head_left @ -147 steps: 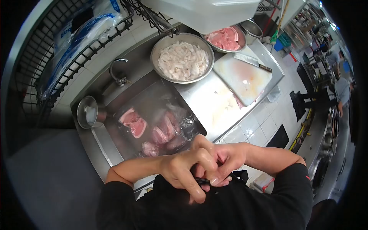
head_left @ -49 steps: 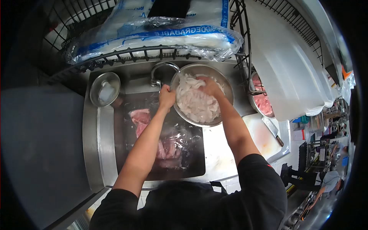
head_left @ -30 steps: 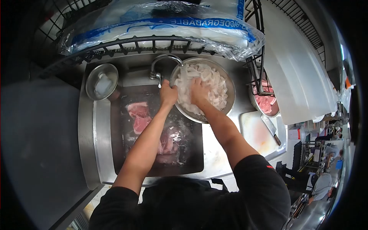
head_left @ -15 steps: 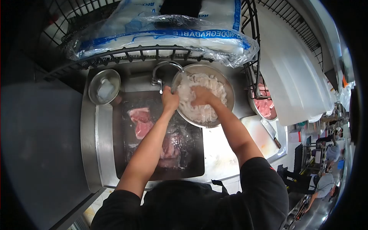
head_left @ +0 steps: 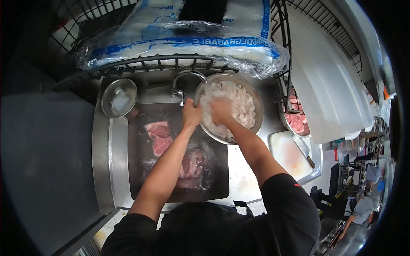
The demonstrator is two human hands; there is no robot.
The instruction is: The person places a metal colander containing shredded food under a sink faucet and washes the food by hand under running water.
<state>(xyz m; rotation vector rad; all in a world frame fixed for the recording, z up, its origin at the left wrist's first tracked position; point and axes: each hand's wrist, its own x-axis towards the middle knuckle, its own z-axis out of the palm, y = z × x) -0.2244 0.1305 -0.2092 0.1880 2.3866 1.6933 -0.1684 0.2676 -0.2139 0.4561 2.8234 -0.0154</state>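
A large metal bowl point(head_left: 257, 124) stands at the right end of the sink, filled with pale, whitish strips point(head_left: 243, 102) that look like sliced meat or seafood; I cannot tell which. My left hand point(head_left: 191, 114) is closed on the bowl's left rim. Among the strips lies my right hand point(head_left: 221, 112), smeared by motion, its fingers hidden. The curved faucet point(head_left: 188, 73) reaches over the bowl's upper left edge. Pink meat pieces point(head_left: 159, 137) lie in the sink point(head_left: 139, 187) under my left forearm, with more meat point(head_left: 192, 164) in clear wrap or water nearby.
A small metal bowl point(head_left: 106, 100) with a white object sits at the upper left. To the right are a cutting board point(head_left: 290, 158), a knife point(head_left: 302, 147) and a container of raw meat point(head_left: 294, 117). A wire rack point(head_left: 171, 62) with plastic-wrapped packs hangs above. Another person point(head_left: 361, 209) stands far right.
My right hand has shifted slightly left and down within the bowl, stirring the strips into a different arrangement. My left hand stays at the rim. The whole view has shifted a little.
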